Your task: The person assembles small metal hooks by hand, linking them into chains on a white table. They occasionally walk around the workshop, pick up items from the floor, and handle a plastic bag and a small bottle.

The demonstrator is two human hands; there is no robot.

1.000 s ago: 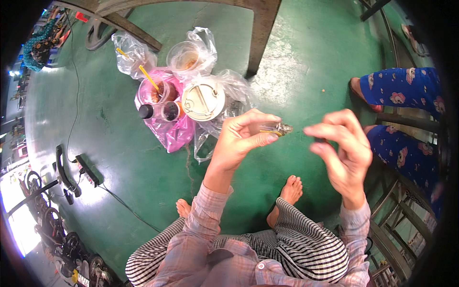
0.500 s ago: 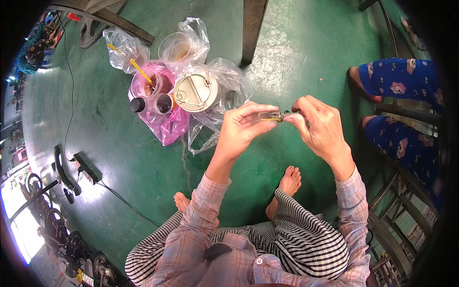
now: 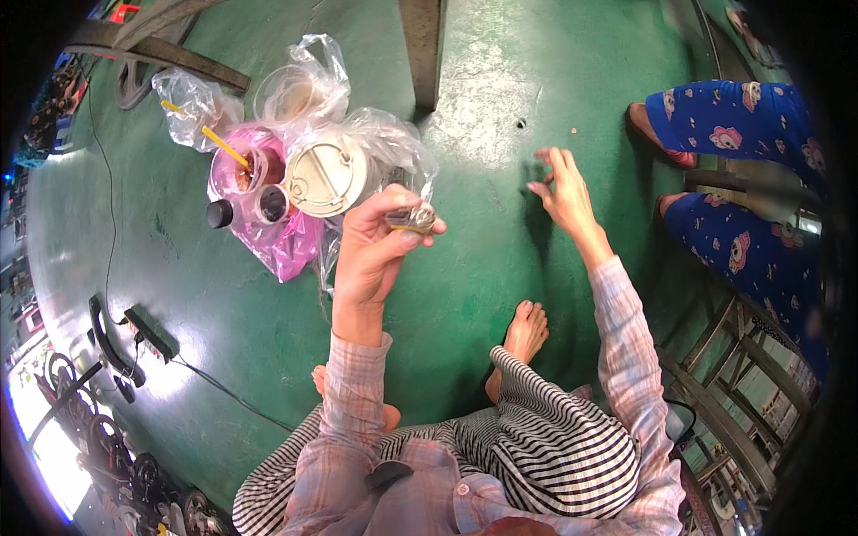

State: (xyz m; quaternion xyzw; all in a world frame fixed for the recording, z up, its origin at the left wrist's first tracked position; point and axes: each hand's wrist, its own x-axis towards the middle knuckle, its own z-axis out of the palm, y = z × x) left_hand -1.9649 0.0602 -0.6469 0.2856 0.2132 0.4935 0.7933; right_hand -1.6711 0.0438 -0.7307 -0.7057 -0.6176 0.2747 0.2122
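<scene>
My left hand point(image 3: 365, 250) is closed around a small clear glass vial point(image 3: 411, 219), pinched between thumb and fingers. Its shiny end points to the right, and a thin yellow strip shows along its lower side. My right hand point(image 3: 567, 201) is apart from it, fingers spread and holding nothing I can see. Beyond that hand a tiny dark round piece point(image 3: 521, 124) shows against the green floor; whether it rests there or is in the air I cannot tell. Left of my left hand stands a round cream-lidded container point(image 3: 328, 179) in clear plastic.
A pink plastic bag point(image 3: 299, 250) holds a drink cup point(image 3: 246, 170) with a yellow straw. A dark-capped bottle point(image 3: 220, 213) lies beside it. A power strip point(image 3: 150, 333) with cords is at the left. Another person's blue patterned trouser legs point(image 3: 728, 116) are at the right.
My right hand has come off the vial, moved away and opened. My left hand, still gripping the vial, has shifted left and turned it. The tiny dark piece is newly visible over the floor.
</scene>
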